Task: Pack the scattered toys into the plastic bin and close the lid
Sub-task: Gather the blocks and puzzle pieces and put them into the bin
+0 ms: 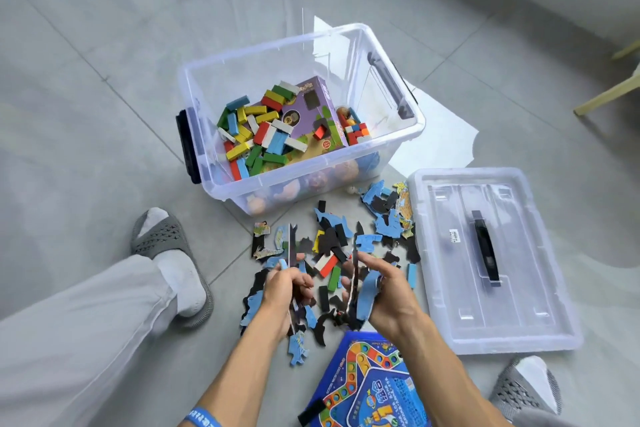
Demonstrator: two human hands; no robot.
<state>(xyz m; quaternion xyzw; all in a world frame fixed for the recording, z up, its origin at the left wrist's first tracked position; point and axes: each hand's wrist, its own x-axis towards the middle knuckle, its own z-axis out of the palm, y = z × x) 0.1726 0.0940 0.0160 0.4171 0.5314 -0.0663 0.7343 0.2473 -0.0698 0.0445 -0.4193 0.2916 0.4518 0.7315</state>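
Clear plastic bin (pixel 391 135) stands open on the tiled floor (pixel 104 45), already partly filled: coloured blocks (pixel 256 135), a purple box (pixel 311 114) and a cube puzzle (pixel 358 133) lie inside, with round toys dimly visible through the near wall. Its lid (pixel 519 322) lies flat on the floor to the right, just beside the bin and not yet fitted. Remaining work, by this view, is considerable: a scatter of blue and black puzzle pieces (pixel 384 222) covers the floor between the bin and the person, a few blocks lie among them, and a blue game board (pixel 374 388) rests at the near edge. Left hand (pixel 287 291), knuckles up, curls its fingers round a thin sheaf of pieces held on edge. Right hand (pixel 384 291), facing it across a small gap, grips a thicker bundle of blue pieces, fingers wrapped round them. Both forearms reach forward and down over the pile, apparently gathering pieces. Packing seems roughly half done; closing the lid remains.
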